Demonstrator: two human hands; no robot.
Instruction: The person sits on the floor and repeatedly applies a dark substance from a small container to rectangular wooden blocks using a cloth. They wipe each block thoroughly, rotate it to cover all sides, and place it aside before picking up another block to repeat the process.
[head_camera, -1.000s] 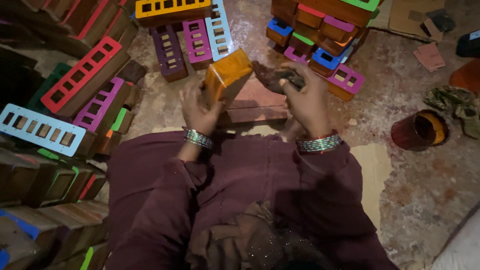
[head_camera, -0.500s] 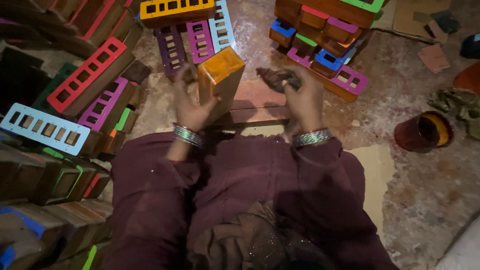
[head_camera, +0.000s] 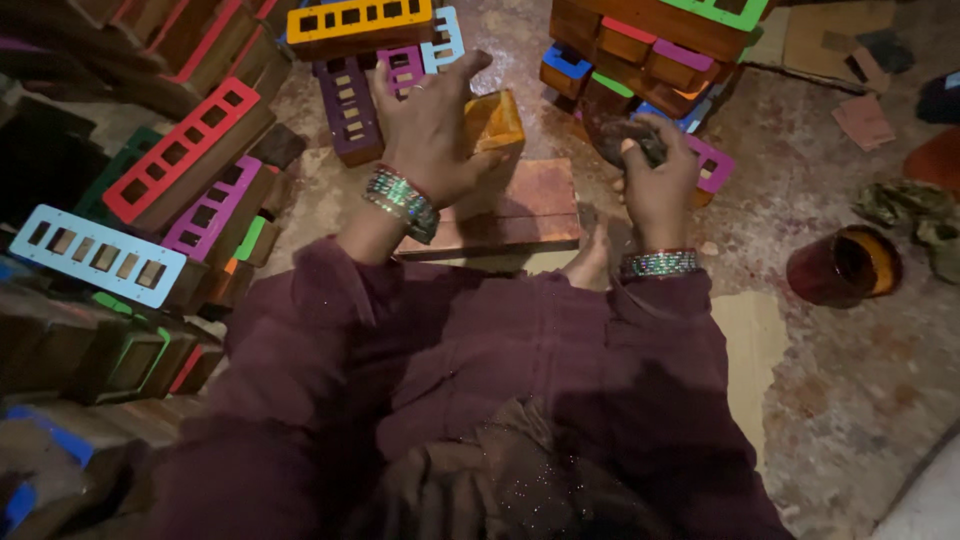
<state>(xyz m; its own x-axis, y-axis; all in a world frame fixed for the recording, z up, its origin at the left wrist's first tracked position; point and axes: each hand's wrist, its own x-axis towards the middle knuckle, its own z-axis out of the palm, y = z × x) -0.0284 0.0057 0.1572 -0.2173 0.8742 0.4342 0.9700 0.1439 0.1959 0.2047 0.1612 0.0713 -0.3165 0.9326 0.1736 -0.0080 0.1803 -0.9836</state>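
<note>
My left hand (head_camera: 432, 130) grips an orange-painted wooden block (head_camera: 492, 122), holding it upright on a flat reddish wooden slab (head_camera: 525, 205) on the floor in front of me. My right hand (head_camera: 655, 178) is closed around a dark crumpled rag (head_camera: 615, 132), held just right of the block and apart from it. Both wrists carry sparkling bangles. Dark maroon sleeves and my lap fill the lower part of the view.
Painted wooden slotted boxes are stacked at left (head_camera: 185, 160), top centre (head_camera: 360, 22) and top right (head_camera: 655, 45). A light blue slotted frame (head_camera: 95, 255) lies at left. A small dark red cup (head_camera: 842, 265) stands on the stained floor at right.
My left hand has shifted from the block's side to over its near face, and the block now stands lower against the slab. The right hand stays closed on the rag.
</note>
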